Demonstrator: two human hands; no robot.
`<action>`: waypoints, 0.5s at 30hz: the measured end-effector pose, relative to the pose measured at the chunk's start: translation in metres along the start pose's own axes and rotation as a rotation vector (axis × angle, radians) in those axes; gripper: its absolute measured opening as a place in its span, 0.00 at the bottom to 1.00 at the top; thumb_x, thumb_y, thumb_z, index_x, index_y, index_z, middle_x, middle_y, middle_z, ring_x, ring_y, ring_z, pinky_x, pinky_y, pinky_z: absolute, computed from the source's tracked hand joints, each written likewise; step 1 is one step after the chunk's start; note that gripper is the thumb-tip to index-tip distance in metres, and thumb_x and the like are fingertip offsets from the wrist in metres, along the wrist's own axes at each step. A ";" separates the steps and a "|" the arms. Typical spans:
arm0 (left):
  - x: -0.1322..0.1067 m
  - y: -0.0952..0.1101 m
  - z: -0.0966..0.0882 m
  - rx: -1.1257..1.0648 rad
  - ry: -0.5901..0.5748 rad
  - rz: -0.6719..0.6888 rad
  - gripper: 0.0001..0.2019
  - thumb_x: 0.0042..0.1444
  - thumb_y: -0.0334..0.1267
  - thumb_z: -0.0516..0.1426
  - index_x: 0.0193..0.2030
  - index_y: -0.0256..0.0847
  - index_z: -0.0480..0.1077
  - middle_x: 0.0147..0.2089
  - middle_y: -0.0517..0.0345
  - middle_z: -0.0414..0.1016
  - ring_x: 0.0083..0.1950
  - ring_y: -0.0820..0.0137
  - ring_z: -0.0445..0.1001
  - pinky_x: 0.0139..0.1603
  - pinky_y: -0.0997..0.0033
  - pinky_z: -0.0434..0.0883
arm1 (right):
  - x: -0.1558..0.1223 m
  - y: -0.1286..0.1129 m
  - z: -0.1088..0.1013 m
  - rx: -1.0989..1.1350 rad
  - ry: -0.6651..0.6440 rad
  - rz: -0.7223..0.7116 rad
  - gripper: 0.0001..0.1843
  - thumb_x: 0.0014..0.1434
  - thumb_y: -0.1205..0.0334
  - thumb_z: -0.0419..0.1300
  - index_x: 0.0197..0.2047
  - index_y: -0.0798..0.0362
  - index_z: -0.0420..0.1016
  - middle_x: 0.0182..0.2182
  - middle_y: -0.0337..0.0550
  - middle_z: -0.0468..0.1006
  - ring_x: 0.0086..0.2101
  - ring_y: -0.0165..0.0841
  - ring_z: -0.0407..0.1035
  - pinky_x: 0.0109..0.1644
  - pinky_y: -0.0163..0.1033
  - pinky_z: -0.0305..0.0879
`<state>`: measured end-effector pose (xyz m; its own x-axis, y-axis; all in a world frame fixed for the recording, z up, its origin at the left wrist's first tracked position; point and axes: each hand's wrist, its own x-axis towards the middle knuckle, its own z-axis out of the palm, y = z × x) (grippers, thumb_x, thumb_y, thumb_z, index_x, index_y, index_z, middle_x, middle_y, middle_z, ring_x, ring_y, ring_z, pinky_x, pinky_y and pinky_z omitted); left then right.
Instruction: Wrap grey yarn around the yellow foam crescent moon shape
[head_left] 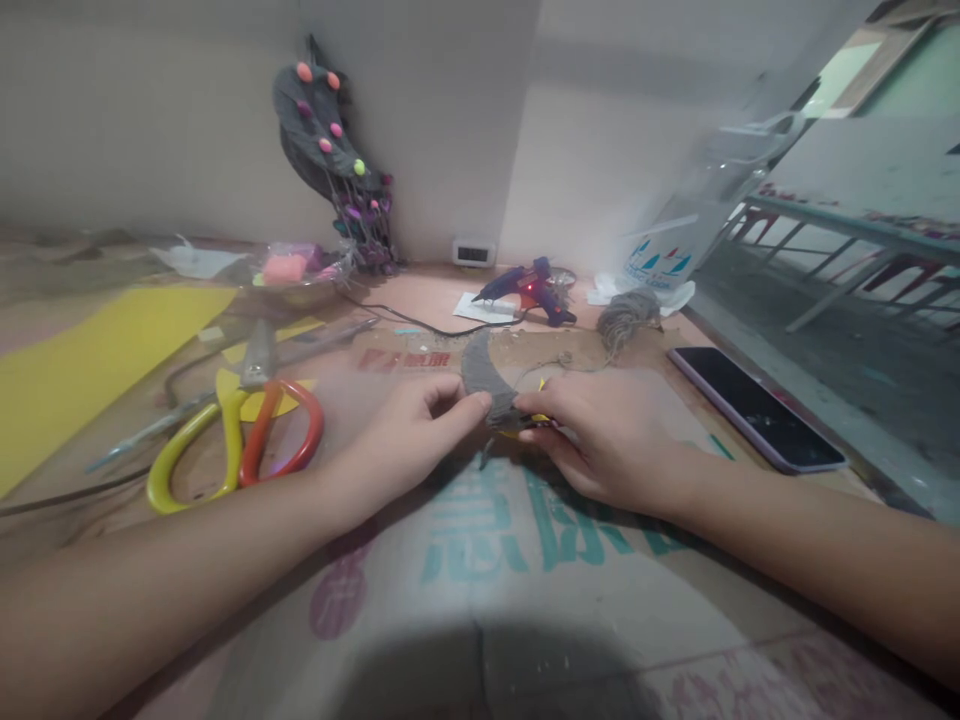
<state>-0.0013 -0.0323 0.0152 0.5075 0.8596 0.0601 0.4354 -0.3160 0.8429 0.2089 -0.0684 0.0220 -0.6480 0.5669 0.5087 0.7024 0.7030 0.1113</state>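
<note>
Both my hands meet over a flattened cardboard sheet [480, 560] with teal printing. My left hand [409, 430] pinches the near end of a curved grey twine-wrapped strip [480, 375], thumb and fingers closed on it. My right hand [607, 430] is closed on the same end from the right, where a bit of yellow [534, 417] shows between the fingers. A thin strand of twine runs from the strip back to a loose bundle of twine [626, 315].
Yellow-and-red-handled scissors [236, 440] lie left of my hands, beside yellow sheets [82, 360]. A blue glue gun [525, 290] with its cord rests at the back. A dark phone [754, 405] lies at right. A grey decorated craft piece [330, 150] leans in the corner.
</note>
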 end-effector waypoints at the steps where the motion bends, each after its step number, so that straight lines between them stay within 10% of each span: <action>1: 0.000 0.000 0.000 0.010 0.002 0.008 0.19 0.62 0.48 0.49 0.25 0.39 0.65 0.25 0.62 0.67 0.30 0.70 0.66 0.30 0.70 0.59 | 0.001 -0.001 0.000 -0.003 -0.005 0.004 0.08 0.63 0.64 0.53 0.41 0.57 0.71 0.28 0.43 0.74 0.29 0.32 0.65 0.29 0.36 0.51; 15: -0.001 0.000 0.002 0.065 0.043 0.034 0.17 0.60 0.47 0.50 0.24 0.40 0.63 0.24 0.63 0.64 0.29 0.71 0.64 0.29 0.71 0.58 | 0.003 -0.008 -0.001 -0.112 0.011 -0.058 0.10 0.64 0.64 0.52 0.39 0.58 0.73 0.25 0.42 0.72 0.26 0.32 0.61 0.28 0.38 0.46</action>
<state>-0.0005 -0.0341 0.0143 0.4912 0.8638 0.1121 0.4666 -0.3696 0.8035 0.2020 -0.0731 0.0235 -0.6857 0.5213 0.5080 0.6926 0.6819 0.2350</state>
